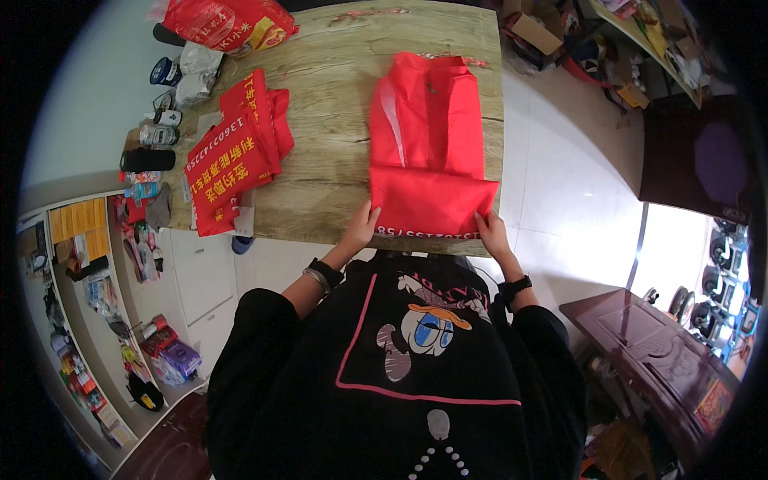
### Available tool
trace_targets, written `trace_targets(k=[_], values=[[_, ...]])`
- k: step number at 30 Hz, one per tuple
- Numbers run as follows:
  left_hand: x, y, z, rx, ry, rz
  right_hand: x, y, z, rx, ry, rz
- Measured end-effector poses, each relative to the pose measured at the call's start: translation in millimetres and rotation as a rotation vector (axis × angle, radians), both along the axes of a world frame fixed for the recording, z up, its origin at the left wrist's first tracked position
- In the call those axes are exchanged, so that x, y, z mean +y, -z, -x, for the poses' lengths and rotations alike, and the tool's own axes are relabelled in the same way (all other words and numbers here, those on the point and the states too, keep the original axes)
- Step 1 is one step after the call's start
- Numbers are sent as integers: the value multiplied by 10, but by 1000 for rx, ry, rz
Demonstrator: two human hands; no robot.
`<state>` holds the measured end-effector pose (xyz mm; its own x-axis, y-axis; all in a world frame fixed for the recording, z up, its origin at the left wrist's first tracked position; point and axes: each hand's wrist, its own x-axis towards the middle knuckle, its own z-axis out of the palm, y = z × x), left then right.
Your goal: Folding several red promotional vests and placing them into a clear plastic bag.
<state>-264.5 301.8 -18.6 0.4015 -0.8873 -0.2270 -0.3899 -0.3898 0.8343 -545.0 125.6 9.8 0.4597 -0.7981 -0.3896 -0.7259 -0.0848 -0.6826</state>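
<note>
A red fabric garment (429, 132), seemingly a vest, lies on the wood-grain table (324, 150) with its lower part folded up over itself. At the left corner of the fold, near the table's front edge, my left hand (360, 227) pinches the cloth between thumb and fingers. My right hand (494, 235) grips the right corner in the same way. White printed digits show upside down along the near edge. Several folded red cloth pieces (231, 159) with yellow and white writing are piled loosely on the table's left side.
A red printed bag (231, 24), a silver pouch (197, 69), jars and a black bottle (147, 160) line the table's left edge. Open shelves (114, 270) stand at the left. To the right are a dark wooden door (654, 354) and a cardboard box (534, 30).
</note>
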Motion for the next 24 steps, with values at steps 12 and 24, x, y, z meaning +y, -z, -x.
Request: trace_targets(k=[12,24], values=[[-68,38,12,-42,-94,-266,-138,-193,-241,318,-29,243],[-449,-309,-423,-145,294,-447,-350,-258,-1473,259,-589,199]])
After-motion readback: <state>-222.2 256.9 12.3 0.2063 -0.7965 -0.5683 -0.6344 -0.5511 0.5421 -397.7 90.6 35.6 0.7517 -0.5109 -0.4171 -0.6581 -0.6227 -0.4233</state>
